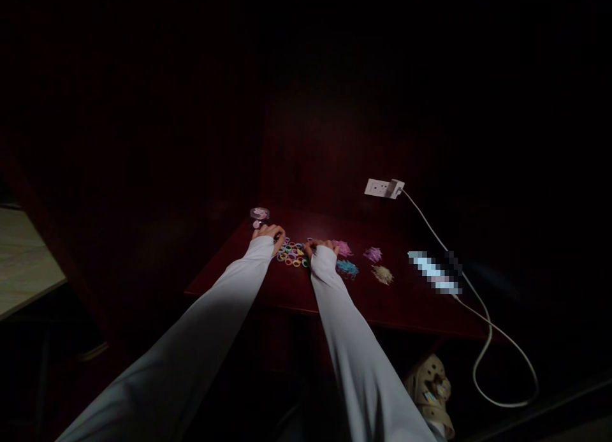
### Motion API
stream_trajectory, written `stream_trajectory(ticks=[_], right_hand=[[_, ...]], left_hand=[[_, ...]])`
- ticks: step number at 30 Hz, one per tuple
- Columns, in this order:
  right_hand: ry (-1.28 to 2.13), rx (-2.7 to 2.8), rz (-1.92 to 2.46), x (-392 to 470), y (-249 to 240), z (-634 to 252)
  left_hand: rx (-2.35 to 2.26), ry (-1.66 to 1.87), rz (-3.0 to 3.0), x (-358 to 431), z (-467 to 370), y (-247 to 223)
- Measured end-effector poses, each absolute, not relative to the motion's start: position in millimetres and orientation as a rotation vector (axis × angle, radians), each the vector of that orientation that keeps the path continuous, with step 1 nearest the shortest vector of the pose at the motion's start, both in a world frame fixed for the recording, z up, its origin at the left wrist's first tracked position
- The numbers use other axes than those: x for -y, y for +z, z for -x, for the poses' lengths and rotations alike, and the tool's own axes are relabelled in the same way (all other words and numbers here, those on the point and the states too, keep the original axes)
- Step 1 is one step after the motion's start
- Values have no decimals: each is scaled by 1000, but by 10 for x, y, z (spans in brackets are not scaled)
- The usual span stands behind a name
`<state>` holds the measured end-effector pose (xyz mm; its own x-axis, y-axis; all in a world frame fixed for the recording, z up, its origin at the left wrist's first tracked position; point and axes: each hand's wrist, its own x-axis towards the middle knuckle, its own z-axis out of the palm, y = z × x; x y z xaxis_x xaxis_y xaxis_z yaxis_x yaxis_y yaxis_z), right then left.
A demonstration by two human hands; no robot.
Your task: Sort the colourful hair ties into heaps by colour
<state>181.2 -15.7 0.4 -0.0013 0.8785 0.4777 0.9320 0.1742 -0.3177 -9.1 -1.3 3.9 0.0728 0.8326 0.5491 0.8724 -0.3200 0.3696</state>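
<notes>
Several small coloured rings [292, 254] lie in a group on the dark red table [268, 289]. My left hand [271, 233] is at their left edge, its fingers bent; whether it holds anything is too small to tell. At the right edge of the rings is my right hand [319, 245], fingers curled down toward them, its fingertips partly hidden. Just right of it sit a pink pile [342, 248] and a blue pile [347, 268] of thin pieces. Farther right are a purple pile [373, 254] and a beige pile [382, 274].
A round clear container [259, 213] with pink pieces stands at the back left. A blurred-out bright device [434, 272] lies at the right, with a white cable [488, 327] near it. The cable runs to a wall outlet [377, 187]. A beige clog [431, 391] shows below the table.
</notes>
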Motion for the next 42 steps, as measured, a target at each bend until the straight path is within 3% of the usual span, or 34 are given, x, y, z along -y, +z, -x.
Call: stream_trajectory(ticks=[8,13,21,34,42], right_hand=[[-163,1824,1584,223,136,-2091],[-307,1674,1696,329,290,-2871],[-456,1228,1907,674,38,-3997],[-271,1559,1985,712,72,-3878],[-587,1528,1862,828,135,-3523]], left_hand=[[1829,-1118,2225,80,73,81],[1825,-1098,2249,74,85,81],[1826,-1054,2268,49,95,79],[1935,-1015,2209,67,98,102],[1931,-1134,2138,71,101,92]])
